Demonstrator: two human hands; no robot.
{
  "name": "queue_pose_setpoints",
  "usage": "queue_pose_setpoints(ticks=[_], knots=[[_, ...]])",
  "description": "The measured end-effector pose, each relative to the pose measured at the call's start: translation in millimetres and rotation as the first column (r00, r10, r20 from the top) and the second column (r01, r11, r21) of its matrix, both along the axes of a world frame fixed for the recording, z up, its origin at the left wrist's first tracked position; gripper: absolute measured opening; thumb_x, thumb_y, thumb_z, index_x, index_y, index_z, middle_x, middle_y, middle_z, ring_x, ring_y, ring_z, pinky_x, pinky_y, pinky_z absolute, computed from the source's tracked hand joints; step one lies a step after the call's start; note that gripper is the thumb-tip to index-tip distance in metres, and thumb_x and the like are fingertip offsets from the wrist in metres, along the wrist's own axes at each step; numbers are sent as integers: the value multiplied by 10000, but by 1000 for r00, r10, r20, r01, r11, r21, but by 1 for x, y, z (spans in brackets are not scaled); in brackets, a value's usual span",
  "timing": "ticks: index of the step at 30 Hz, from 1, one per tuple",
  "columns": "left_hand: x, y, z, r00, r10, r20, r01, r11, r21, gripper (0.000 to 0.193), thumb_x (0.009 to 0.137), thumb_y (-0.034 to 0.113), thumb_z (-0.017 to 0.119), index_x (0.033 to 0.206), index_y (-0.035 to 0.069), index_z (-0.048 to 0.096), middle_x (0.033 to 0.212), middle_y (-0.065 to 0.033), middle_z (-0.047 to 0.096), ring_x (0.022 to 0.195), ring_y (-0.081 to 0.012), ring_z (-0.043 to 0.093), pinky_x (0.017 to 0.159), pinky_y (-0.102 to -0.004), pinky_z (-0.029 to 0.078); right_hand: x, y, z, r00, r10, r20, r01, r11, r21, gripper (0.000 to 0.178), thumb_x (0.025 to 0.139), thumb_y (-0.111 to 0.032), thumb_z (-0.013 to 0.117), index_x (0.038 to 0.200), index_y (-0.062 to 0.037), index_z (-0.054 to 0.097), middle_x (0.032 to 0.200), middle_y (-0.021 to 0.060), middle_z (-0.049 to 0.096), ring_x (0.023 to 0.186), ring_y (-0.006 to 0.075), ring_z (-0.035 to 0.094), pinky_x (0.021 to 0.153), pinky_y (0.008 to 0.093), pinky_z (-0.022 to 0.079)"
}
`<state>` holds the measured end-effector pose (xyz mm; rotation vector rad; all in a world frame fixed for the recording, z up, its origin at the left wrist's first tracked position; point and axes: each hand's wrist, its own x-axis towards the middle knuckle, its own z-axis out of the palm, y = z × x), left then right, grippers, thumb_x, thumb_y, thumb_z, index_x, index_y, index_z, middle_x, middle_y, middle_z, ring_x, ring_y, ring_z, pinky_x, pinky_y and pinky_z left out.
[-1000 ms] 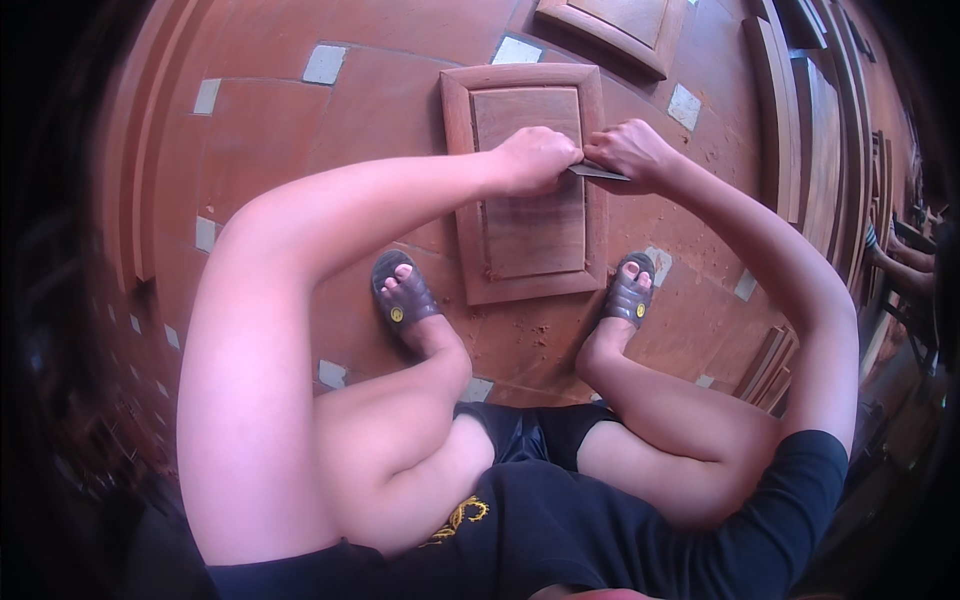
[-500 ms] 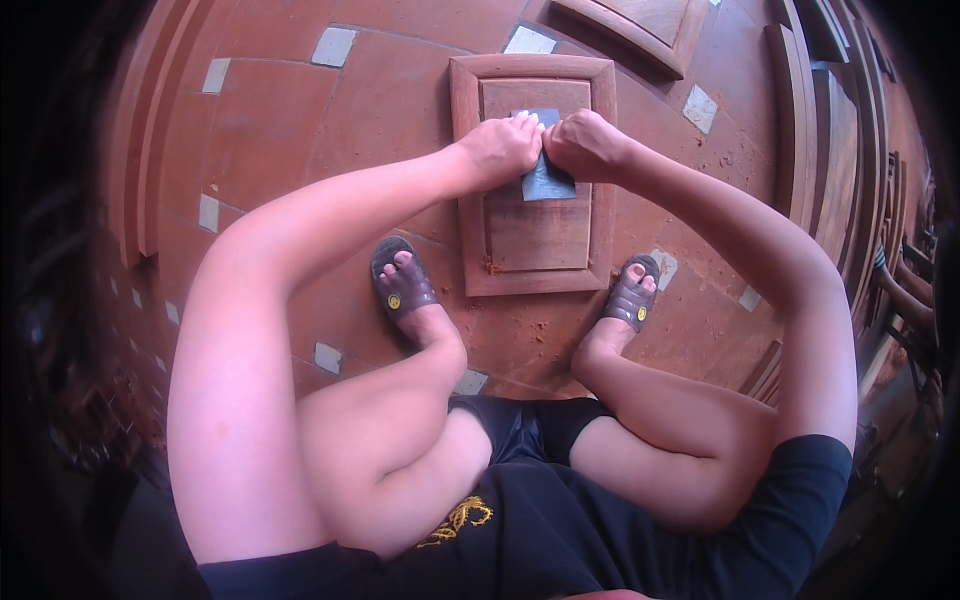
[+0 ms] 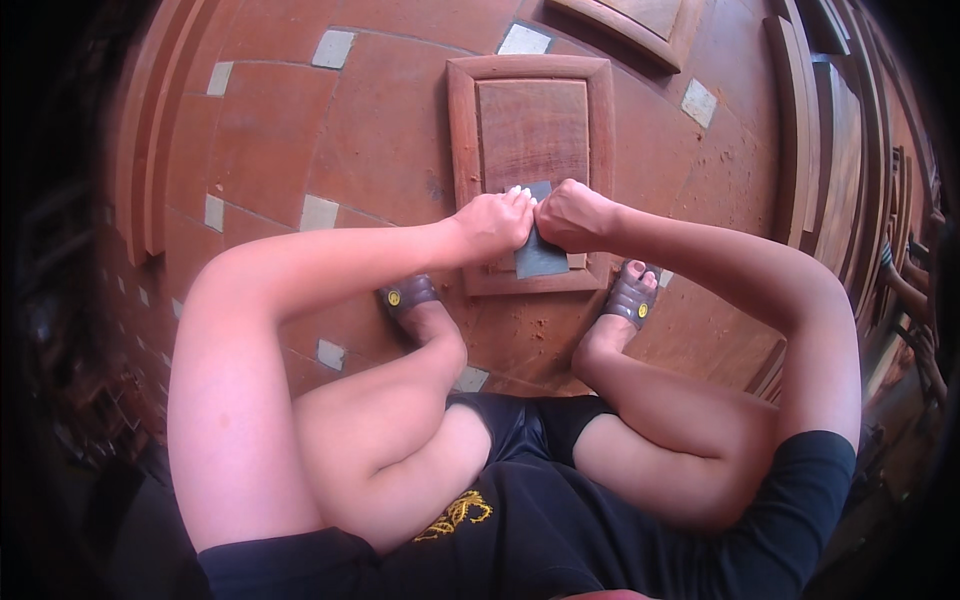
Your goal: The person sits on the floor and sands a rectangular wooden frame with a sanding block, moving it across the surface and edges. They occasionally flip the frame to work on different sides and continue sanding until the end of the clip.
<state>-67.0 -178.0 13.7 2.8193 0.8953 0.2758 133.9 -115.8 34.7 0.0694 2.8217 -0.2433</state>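
A framed wooden panel door (image 3: 535, 120) lies flat on the floor between my feet, with a raised centre and a bevelled frame. Over its lower part I grip a flat grey rectangular plate (image 3: 542, 258), which shows above and below my fists; whether it is a scraper I cannot tell. My left hand (image 3: 495, 222) closes on the plate's left side. Against its right side my right hand (image 3: 577, 215) is curled into a fist. The fingers of both hands nearly meet over the middle of the plate, hiding part of it.
Another framed wooden panel (image 3: 640, 25) lies at the far right. Long boards (image 3: 800, 130) are stacked along the right side, and more boards (image 3: 165, 130) stand at the left. Wood shavings (image 3: 540, 335) litter the tiled floor near my sandals (image 3: 632, 298).
Both hands have come nearer to me, drawing the grey plate from the panel's upper half to its lower half. My left foot now shows less behind the forearm.
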Motion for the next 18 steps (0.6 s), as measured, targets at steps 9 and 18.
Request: queue_pose_setpoints(ticks=[9, 18], knots=[[6, -65, 26, 957, -261, 125, 254, 550, -796, 246, 735, 75, 679, 971, 9, 670, 807, -174, 692, 798, -351, 706, 656, -471, 561, 24, -96, 25, 972, -20, 235, 157, 797, -583, 304, 868, -354, 625, 782, -78, 716, 733, 149, 705, 725, 357, 714, 649, 477, 566], [-9, 80, 33, 988, 52, 145, -14, 969, -247, 375, 766, 39, 705, 1139, 71, 695, 1054, -109, 741, 962, -288, 724, 782, -400, 613, 3, 69, 61, 950, -240, 201, 243, 970, 12, 178, 840, -246, 653, 735, -112, 705, 733, 92, 718, 673, 280, 724, 593, 408, 568]])
